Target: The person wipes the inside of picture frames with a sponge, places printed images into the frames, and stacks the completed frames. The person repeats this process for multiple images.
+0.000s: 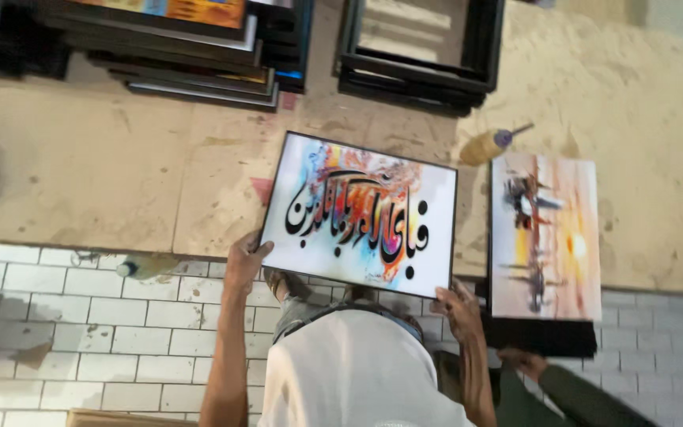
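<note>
The framed print [360, 215] is a landscape rectangle with a thin black frame. Its ground is white with blue, orange and red washes, overlaid by bold black calligraphy. It lies tilted on the near edge of the tan worktop [81, 174], its lower edge overhanging the white tiled floor [65, 316].

The left hand [245, 257] grips the lower left corner of the print, fingers closed on the frame. The right hand [458, 307] grips the lower right corner, fingers closed on the edge.

Just right of it lies a second picture [545, 236], upright in format, pale with orange glow and dark vertical strokes, on a black backing. Another person's hand [525, 362] is at its lower edge.

A bottle [490, 144] lies on the worktop beyond the print. Stacks of black frames [420, 47] and of framed pictures [191, 47] sit at the far side.
</note>
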